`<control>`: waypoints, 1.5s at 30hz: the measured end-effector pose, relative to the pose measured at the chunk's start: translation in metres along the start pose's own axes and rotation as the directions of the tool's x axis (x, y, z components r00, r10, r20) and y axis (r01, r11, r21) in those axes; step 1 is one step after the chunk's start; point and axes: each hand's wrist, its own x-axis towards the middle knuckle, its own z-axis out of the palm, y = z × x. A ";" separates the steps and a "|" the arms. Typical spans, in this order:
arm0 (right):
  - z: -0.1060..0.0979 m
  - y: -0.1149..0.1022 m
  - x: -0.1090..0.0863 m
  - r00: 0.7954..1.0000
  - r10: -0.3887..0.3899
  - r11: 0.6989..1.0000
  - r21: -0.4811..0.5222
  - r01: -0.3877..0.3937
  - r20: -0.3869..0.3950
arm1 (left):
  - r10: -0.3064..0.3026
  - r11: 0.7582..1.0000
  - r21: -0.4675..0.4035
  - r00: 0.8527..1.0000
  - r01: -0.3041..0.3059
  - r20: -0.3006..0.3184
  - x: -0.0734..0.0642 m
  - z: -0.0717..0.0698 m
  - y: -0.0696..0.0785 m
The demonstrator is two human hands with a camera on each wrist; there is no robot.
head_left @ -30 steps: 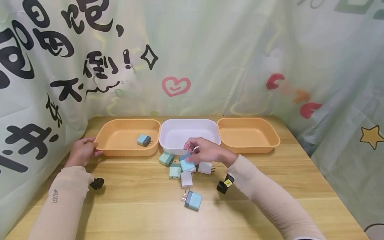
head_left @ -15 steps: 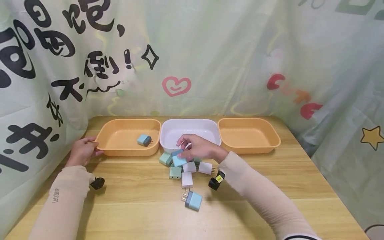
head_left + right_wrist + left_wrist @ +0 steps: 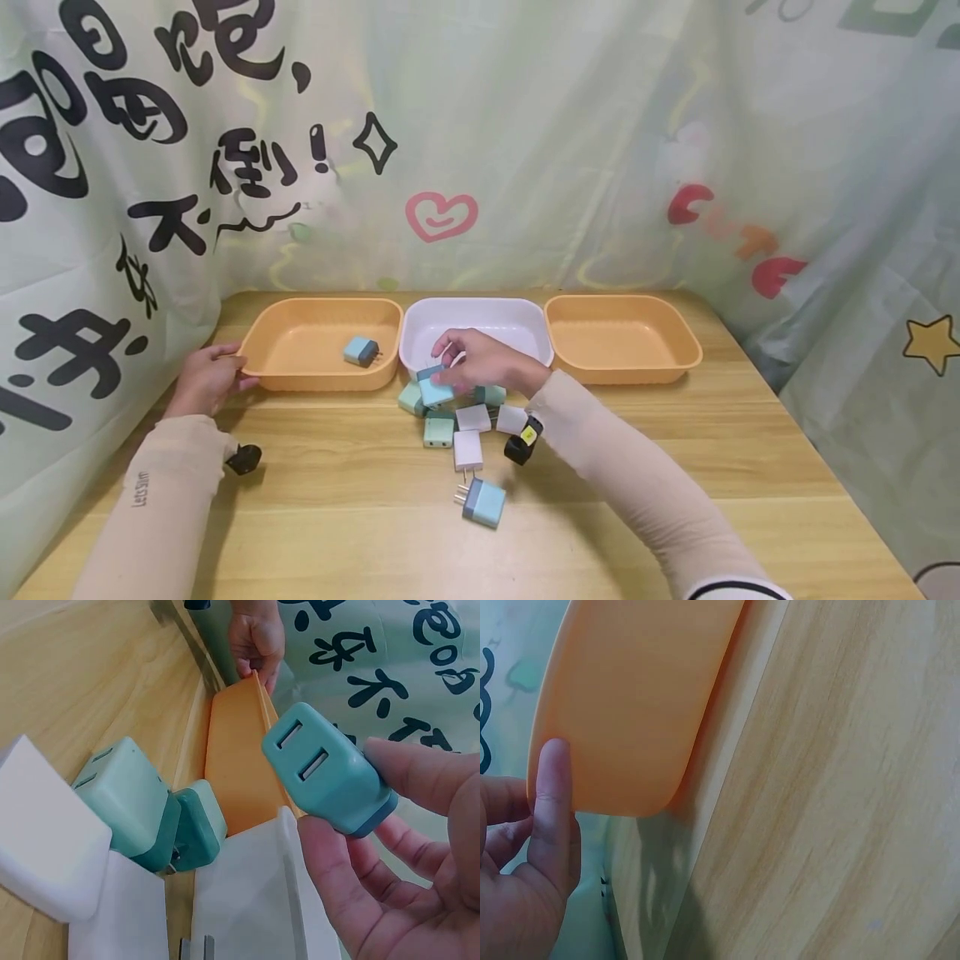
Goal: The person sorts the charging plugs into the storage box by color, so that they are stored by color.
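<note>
In the head view my left hand (image 3: 206, 382) grips the left end of an orange tray (image 3: 315, 382). Its thumb (image 3: 553, 780) lies along the tray's outer wall in the left wrist view. My right hand (image 3: 491, 363) pinches a blue USB charger (image 3: 330, 769) between thumb and fingers, raised over the near edge of the white tray (image 3: 498, 313). The charger's two ports face the right wrist camera. Below it lies a pile with green chargers (image 3: 438, 432) and white chargers (image 3: 468, 451). Another blue charger (image 3: 484, 503) lies nearer, prongs pointing left.
One blue charger (image 3: 361, 351) lies inside the left orange tray. A second orange tray (image 3: 622, 372) stands right of the white one, the three side by side along the back of the wooden table (image 3: 337, 500). A printed curtain (image 3: 525, 150) hangs behind.
My right hand has lifted the blue charger off the pile and carried it left and slightly up. White and green chargers beneath it have come into sight. The left hand stays on the tray.
</note>
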 end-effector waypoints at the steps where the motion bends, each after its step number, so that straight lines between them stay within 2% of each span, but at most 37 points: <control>1: 0.000 0.000 0.002 1.000 0.005 1.000 0.005 -0.005 -0.002 | -0.002 1.000 0.001 1.000 0.002 -0.001 0.000 0.000 0.000; 15: 0.008 0.000 0.028 0.998 0.012 0.997 0.072 -0.009 -0.054 | 0.018 1.000 0.016 1.000 -0.018 0.010 -0.001 0.004 -0.001; 26: 0.018 -0.005 0.047 0.995 -0.001 0.993 0.119 0.012 -0.095 | -0.003 1.000 0.026 1.000 0.003 -0.019 0.001 0.003 -0.001; 32: 0.027 -0.007 0.057 0.992 -0.022 0.983 0.180 0.044 -0.125 | -0.008 1.000 0.016 1.000 0.008 -0.014 0.001 0.001 -0.002; 45: 0.048 -0.016 0.071 0.984 -0.025 0.959 0.273 0.074 -0.178 | 0.023 0.999 0.023 1.000 -0.023 0.004 0.000 0.000 -0.003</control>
